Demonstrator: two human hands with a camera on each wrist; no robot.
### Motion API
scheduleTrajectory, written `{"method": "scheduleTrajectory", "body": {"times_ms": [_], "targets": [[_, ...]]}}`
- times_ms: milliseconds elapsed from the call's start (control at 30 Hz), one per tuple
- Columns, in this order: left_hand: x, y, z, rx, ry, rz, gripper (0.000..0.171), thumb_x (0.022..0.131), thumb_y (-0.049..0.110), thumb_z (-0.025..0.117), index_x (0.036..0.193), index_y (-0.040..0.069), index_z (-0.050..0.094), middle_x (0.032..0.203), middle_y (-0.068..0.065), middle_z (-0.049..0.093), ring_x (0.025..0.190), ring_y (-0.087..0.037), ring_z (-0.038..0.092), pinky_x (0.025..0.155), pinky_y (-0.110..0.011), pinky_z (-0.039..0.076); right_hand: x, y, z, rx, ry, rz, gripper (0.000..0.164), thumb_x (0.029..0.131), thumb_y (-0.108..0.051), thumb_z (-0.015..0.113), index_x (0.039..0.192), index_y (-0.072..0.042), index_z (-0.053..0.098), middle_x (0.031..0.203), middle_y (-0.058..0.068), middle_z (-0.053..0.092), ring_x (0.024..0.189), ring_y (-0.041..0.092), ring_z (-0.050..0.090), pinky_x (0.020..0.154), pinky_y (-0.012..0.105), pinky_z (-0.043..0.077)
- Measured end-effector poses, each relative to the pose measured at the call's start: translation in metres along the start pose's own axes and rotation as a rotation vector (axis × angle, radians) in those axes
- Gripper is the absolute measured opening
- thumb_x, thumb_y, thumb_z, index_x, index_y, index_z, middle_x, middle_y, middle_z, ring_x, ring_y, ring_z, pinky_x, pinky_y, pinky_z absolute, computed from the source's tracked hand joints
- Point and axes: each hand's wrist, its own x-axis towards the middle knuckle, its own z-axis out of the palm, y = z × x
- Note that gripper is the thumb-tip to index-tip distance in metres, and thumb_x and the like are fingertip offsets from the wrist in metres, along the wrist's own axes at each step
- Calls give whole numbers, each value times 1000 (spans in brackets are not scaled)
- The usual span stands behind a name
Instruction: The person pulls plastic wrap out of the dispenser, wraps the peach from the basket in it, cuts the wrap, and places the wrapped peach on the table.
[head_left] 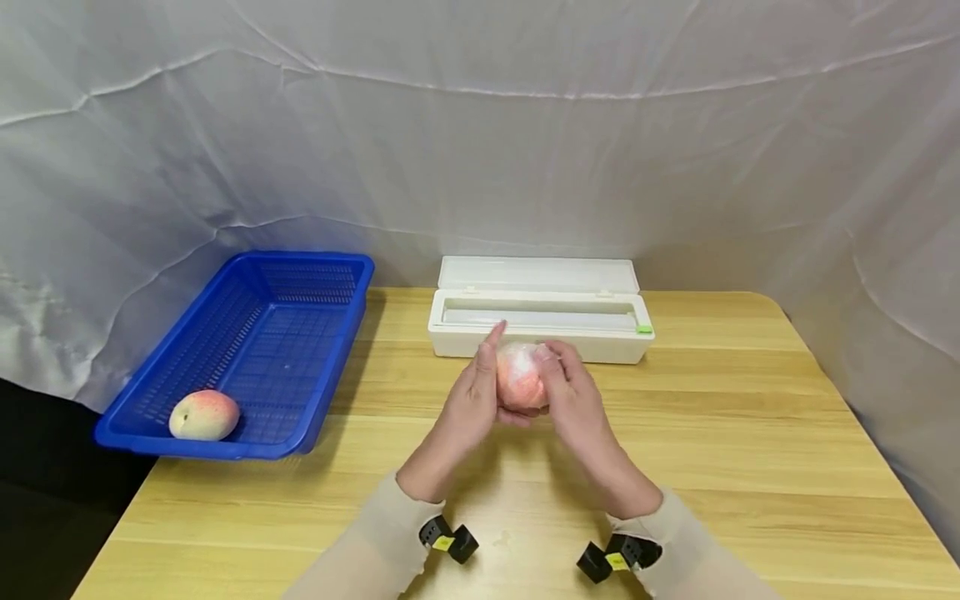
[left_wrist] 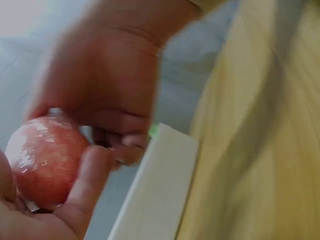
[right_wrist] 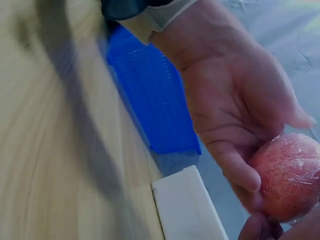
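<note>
Peach [head_left: 522, 390] in clear film [left_wrist: 40, 136] between left hand [head_left: 472, 393] and right hand [head_left: 577, 402].

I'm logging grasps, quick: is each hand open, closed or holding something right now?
Left hand: closed, holding the film-wrapped peach.
Right hand: closed, holding the same film-wrapped peach from the other side.

Your wrapped peach [head_left: 520, 385] is pinkish red with white glints; the other peach [head_left: 204, 415] blends pale yellow into pink. You have a blue basket [head_left: 292, 350] with latticed walls, a white box [head_left: 540, 347] with 1 green tab [head_left: 644, 330], a tan, wood-grained table [head_left: 750, 467], cream sleeves [head_left: 367, 537], 2 black wrist cameras [head_left: 463, 545] with yellow labels [head_left: 443, 543], and a silvery curtain [head_left: 525, 167].
</note>
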Motion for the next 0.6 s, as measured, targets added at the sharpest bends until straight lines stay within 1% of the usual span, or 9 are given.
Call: {"method": "scheduleTrajectory", "body": {"times_ms": [67,100,167,200,300,367,433,533,600], "targets": [[1,4,-4,-123,-44,-13,62,116,50,22,170,24,11,143,-31,56,80,-34,78,73,-45,66,3,-2,-4,185,-27,48,50,113,-44,39,143,-4,46,128,16,59,102,20,61,82,30,53],[1,6,-5,-169,-68,-17,62,116,46,26,170,21,10,145,-31,54,81,-30,78,75,-42,66,5,-3,-6,271,-45,67,52,114,-45,37,144,-4,44,127,14,60,99,17,62,81,28,53],[1,8,-8,-224,-111,-16,61,116,39,38,169,15,18,141,-28,58,80,-21,77,76,-37,65,6,-2,-9,419,-103,112,54,115,-46,31,144,-1,42,118,11,62,88,16,65,75,29,55],[1,9,-10,-233,-128,-7,61,114,37,44,167,11,24,135,-27,61,78,-18,75,75,-34,65,6,-2,-11,443,-130,129,57,115,-48,28,144,-2,43,114,9,65,84,16,66,73,29,56],[2,8,-13,-190,-93,20,70,104,53,60,155,6,47,117,-14,63,71,-12,66,65,-27,60,7,-2,-13,354,-154,135,61,115,-50,26,142,-2,52,103,4,70,81,18,70,69,31,59],[3,8,-15,-146,-17,31,82,92,65,68,148,6,55,111,-6,61,67,-10,58,59,-23,53,7,-1,-13,251,-121,116,57,115,-48,30,138,-4,58,101,4,68,82,19,68,67,31,59],[4,7,-16,-90,56,35,91,82,75,72,141,7,60,109,-3,59,65,-10,51,56,-21,46,6,-2,-13,171,-89,72,52,115,-46,34,137,-7,61,106,8,66,88,20,66,67,31,59],[5,4,-16,9,107,58,84,87,74,70,135,7,60,110,-6,59,73,-10,51,61,-21,45,4,-3,-11,116,-121,-26,44,114,-38,45,144,-8,58,119,17,62,91,20,63,69,32,60],[6,3,-15,54,121,71,75,95,71,60,133,6,59,113,-9,61,84,-12,55,70,-22,48,3,-4,-9,119,-172,-77,44,112,-31,54,149,-8,55,125,21,61,92,19,66,73,32,61]]}}
